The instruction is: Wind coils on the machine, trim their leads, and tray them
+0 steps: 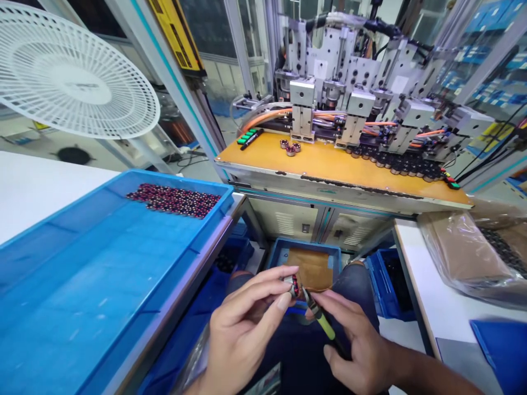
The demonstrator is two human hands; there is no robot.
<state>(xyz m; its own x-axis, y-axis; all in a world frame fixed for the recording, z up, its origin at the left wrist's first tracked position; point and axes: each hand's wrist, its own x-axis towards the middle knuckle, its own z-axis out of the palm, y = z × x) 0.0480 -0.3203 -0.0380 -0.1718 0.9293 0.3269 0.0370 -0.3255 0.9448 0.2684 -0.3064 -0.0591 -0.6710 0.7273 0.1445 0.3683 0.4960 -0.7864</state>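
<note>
Between the thumb and fingers of my left hand (251, 318) is a small round metal part (292, 285) with red and dark windings on its face. My right hand (358, 340) holds pliers (323, 321) with green and black handles, their narrow jaws pointing up at the part's right side. The jaw tips are very close to the part; whether they touch it I cannot tell. Both hands are above my lap.
A blue tray (82, 285) at the left holds rows of similar parts (177, 200). Ahead, a machine (349, 82) stands over an orange worktop (321, 164) bearing more parts. A white fan (78, 77) is upper left; a plastic-wrapped box (457, 252) lies right.
</note>
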